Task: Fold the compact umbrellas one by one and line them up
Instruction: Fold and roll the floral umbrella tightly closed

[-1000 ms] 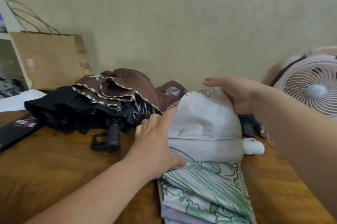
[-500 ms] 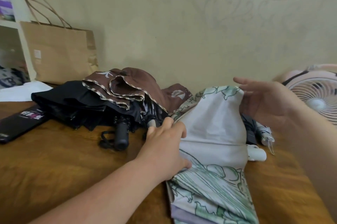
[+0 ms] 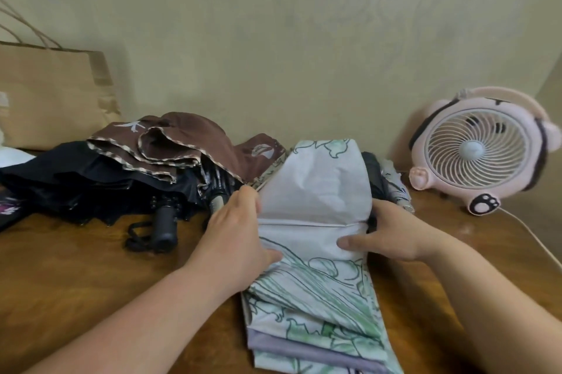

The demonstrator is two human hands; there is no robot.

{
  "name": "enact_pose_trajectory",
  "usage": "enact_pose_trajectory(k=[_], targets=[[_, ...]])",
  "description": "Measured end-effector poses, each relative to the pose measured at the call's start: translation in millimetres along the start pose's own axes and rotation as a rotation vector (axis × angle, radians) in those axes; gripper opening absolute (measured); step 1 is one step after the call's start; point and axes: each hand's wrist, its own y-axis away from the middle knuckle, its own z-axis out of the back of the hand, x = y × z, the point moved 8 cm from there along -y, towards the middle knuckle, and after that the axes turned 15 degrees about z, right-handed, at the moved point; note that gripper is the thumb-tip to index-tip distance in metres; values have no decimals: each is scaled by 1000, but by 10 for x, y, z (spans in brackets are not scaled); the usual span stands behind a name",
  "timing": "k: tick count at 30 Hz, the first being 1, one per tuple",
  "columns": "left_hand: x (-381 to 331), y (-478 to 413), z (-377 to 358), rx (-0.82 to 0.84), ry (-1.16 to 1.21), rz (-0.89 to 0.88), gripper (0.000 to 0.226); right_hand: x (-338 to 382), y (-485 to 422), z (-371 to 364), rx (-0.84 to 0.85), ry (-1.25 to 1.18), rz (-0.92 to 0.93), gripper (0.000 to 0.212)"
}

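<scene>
Step in hand: gathering the canopy of the white-and-green umbrella (image 3: 316,197) into flat pleats, judging by the two hands clasping its sides.
Doing it well: draw each panel taut along its rib, lay all folds the same way, and keep both sides pinned so nothing springs loose before wrapping.
Umbrella's look: pale cloth with green leaf drawings. A plain white panel stands up at the far end, and lilac-grey layers are stacked at the near end.
Umbrella's place: lengthwise on the table (image 3: 76,276), mid-scene.
Left hand (image 3: 237,239): fingers (image 3: 246,200) curled round the left edge, thumb on the cloth.
Right hand (image 3: 392,236): thumb pressed on the cloth, gripping the right edge; its fingers are hidden behind it.
Heap at left: brown umbrella (image 3: 188,142) on a black umbrella (image 3: 76,179), neither yet folded.
Beyond: pink fan (image 3: 474,151) at right, paper bag (image 3: 51,93) at left.
</scene>
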Motion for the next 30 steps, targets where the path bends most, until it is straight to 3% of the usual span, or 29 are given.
enact_pose_trajectory(k=[8,11,14,17,21,24,26,30], targets=[[-23,3,51,59,-109,44,71,-28,6,-49,-49,69,0,52],[-55,49,69,88,-159,59,68,13,61,-75,10,89,-6,49],[-72,171,63,130,-227,47,69,56,250,-161,76,104,-7,63],[-111,286,55,156,-196,27,69,38,396,-167,2,78,-11,80],[-86,288,69,159,-41,91,66,55,409,-191,1,62,29,77],[-20,254,18,202,-75,129,67,185,418,-171,-41,116,107,71],[-9,235,-6,215,-102,132,70,234,410,-178,-52,128,136,79],[-53,226,-10,187,-142,103,70,129,337,-240,45,173,51,85]])
